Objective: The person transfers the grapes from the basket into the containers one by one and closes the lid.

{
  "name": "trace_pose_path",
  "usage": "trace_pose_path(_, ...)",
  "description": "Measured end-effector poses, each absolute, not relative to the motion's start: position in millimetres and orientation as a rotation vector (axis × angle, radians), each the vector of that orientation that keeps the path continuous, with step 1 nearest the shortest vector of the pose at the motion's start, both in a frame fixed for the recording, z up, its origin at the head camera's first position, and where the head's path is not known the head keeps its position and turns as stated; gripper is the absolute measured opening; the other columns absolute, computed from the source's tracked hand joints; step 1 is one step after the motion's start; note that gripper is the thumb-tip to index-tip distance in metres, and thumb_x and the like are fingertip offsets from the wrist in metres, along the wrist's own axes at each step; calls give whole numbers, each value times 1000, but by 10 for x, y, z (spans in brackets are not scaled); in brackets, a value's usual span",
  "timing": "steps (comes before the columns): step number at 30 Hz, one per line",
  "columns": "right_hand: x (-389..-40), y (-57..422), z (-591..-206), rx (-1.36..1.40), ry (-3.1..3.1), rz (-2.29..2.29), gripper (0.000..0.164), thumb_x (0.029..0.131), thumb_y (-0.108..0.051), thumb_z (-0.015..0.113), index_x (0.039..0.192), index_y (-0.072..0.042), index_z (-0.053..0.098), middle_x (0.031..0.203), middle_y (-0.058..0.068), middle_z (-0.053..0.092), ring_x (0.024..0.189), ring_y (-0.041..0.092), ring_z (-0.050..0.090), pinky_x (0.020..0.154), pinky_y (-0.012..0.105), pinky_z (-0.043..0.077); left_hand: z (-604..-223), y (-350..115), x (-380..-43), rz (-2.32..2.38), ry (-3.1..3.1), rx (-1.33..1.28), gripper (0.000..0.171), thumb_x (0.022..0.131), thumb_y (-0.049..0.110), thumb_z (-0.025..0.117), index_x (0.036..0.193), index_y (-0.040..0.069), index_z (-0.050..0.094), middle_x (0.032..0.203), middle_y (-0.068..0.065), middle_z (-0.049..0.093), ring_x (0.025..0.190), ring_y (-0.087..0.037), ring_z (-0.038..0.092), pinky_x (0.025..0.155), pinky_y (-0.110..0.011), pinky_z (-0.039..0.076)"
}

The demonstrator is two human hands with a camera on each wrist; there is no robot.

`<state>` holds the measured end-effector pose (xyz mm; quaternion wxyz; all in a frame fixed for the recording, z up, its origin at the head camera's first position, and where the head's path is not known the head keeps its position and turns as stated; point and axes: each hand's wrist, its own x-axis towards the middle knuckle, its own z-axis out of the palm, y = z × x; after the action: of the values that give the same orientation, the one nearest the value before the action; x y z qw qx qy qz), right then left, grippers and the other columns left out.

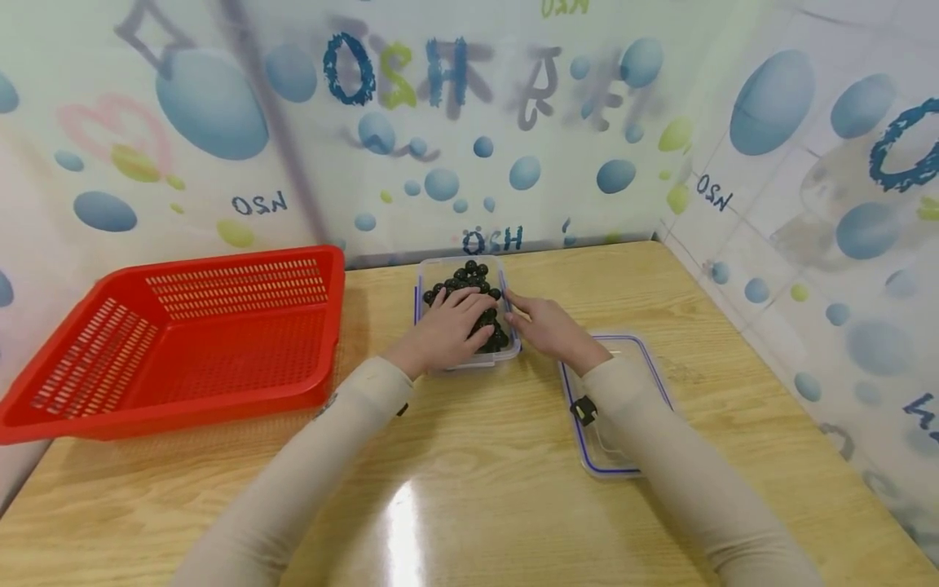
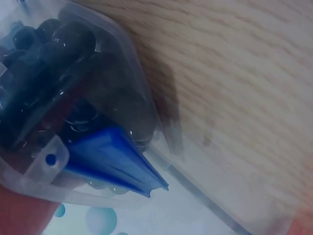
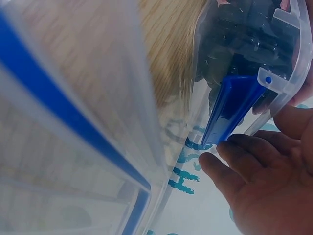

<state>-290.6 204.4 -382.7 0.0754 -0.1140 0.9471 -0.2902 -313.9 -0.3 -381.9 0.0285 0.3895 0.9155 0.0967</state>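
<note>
A clear plastic box [image 1: 506,352] with blue side clips stands near the table's back edge, heaped with dark, round, shiny grapes [image 1: 471,271]. My left hand [image 1: 447,330] rests on top of the grapes, its fingers spread over them and hiding part of the heap. At the box's right side is my right hand [image 1: 546,328], its fingertips against the wall. In the right wrist view, its fingers [image 3: 239,156] reach out beside a hanging blue clip [image 3: 232,107], with the thumb close to the rim. Another blue clip [image 2: 112,161] hangs down in the left wrist view.
A big red basket [image 1: 220,408] with slotted walls stands on the left of the wooden table [image 1: 469,489]. Partly under my right forearm lies a clear lid [image 1: 597,440] with a blue seal. A patterned curtain [image 1: 455,147] hangs behind the table.
</note>
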Motion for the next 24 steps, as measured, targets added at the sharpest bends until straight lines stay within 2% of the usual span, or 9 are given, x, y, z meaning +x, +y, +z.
trace_pose_path(1, -2903, 2042, -3825, -344, 2841, -871, 53, 106, -28, 44, 154, -10, 30, 99, 16, 64, 77, 24, 55, 82, 40, 43, -3818, -2, -3133, 300, 2825, 1191, 51, 107, 39, 36, 151, 14, 37, 155, -5, 32, 146, -23, 15, 115, -58, 7)
trace_pose_path(6, -2896, 2035, -3816, -338, 2832, -881, 54, 106, -28, 44, 155, -10, 29, 91, 16, 62, 72, 25, 53, 81, 40, 43, -3808, 11, -3101, 306, 2841, 1159, 51, 107, 40, 32, 151, 14, 36, 155, -5, 32, 146, -23, 15, 115, -56, 6)
trace_pose_path(8, -2895, 2032, -3818, -333, 2830, -888, 54, 106, -29, 44, 155, -11, 29, 96, 17, 63, 74, 25, 54, 82, 40, 43, -3808, 14, -3093, 327, 2839, 1152, 51, 108, 39, 29, 151, 13, 36, 156, -5, 32, 146, -22, 15, 115, -56, 5)
trace_pose_path(10, -2894, 2033, -3821, -335, 2833, -887, 54, 106, -29, 44, 155, -11, 29, 114, 19, 64, 85, 26, 58, 84, 41, 43, -3810, 14, -3087, 355, 2832, 1140, 51, 108, 38, 26, 152, 13, 36, 156, -5, 32, 147, -22, 14, 115, -55, 4)
trace_pose_path(12, -2891, 2038, -3826, -339, 2838, -886, 54, 106, -28, 44, 155, -10, 29, 131, 19, 58, 100, 26, 59, 89, 42, 43, -3818, 15, -3083, 381, 2826, 1132, 50, 109, 35, 23, 152, 13, 36, 156, -5, 31, 147, -22, 13, 115, -55, 2)
trace_pose_path(15, -2884, 2046, -3825, -340, 2836, -895, 54, 106, -28, 44, 155, -10, 29, 138, 18, 53, 112, 28, 58, 93, 44, 43, -3827, 21, -3075, 404, 2832, 1123, 48, 109, 33, 22, 151, 14, 37, 156, -4, 32, 147, -21, 13, 116, -54, 2)
trace_pose_path(18, -2884, 2054, -3812, -351, 2833, -892, 54, 106, -28, 44, 154, -9, 30, 129, 19, 59, 107, 28, 60, 91, 44, 43, -3825, 31, -3065, 411, 2844, 1109, 47, 109, 33, 24, 150, 15, 39, 155, -4, 33, 147, -21, 13, 116, -54, 2)
trace_pose_path(22, -2890, 2090, -3755, -396, 2815, -801, 55, 106, -29, 44, 155, -9, 27, 101, 19, 64, 75, 28, 58, 85, 43, 43, -3786, 47, -3058, 432, 2813, 1091, 48, 109, 34, 26, 151, 14, 37, 156, -5, 31, 147, -23, 12, 115, -56, 2)
trace_pose_path(24, -2883, 2135, -3701, -420, 2806, -747, 57, 106, -32, 44, 156, -10, 26, 107, 19, 64, 77, 29, 59, 91, 43, 44, -3743, 44, -3053, 475, 2789, 1092, 51, 108, 35, 28, 153, 12, 33, 158, -7, 28, 148, -26, 10, 114, -58, 2)
